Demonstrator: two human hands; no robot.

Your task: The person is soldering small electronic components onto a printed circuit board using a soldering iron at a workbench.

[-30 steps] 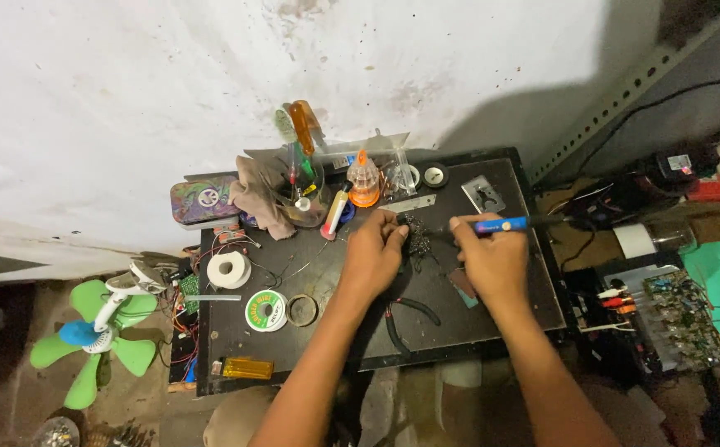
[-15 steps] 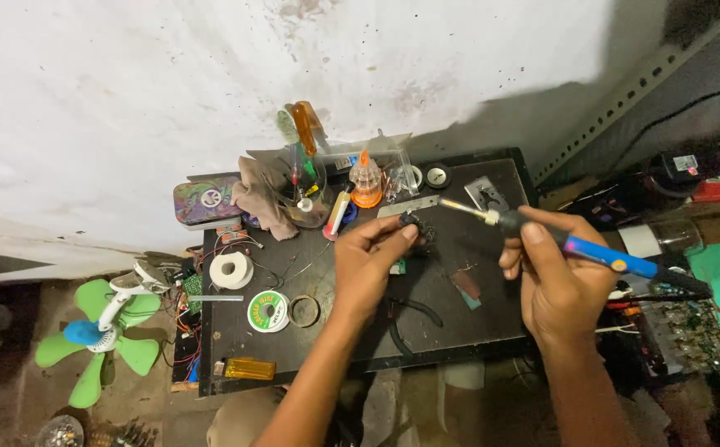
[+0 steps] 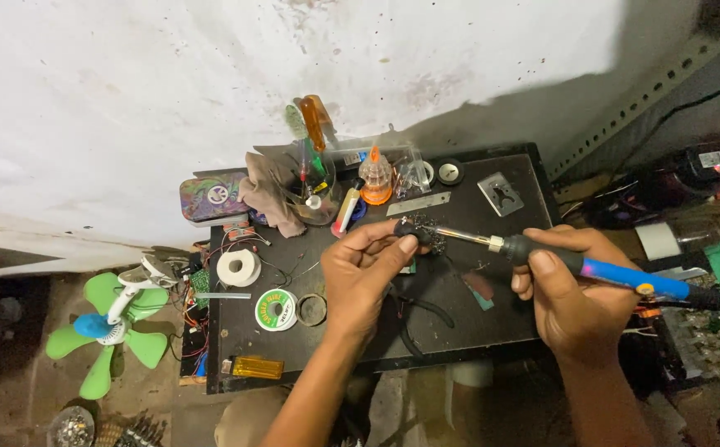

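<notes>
Nearby, white tape roll point(image 3: 238, 267), solder spool point(image 3: 276, 309), green fan point(image 3: 110, 329).

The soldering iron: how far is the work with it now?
Done: the right hand already grips the soldering iron. In hand: its tip meets a small dark part pinched by the left hand. Left: the solder spool and white tape roll lie untouched on the black table.

Lighting as we log it: bright, even light on the pale wall point(image 3: 128, 108), dark shadow at upper right, dim floor edges, wide-angle bending, sharp centre.
</notes>
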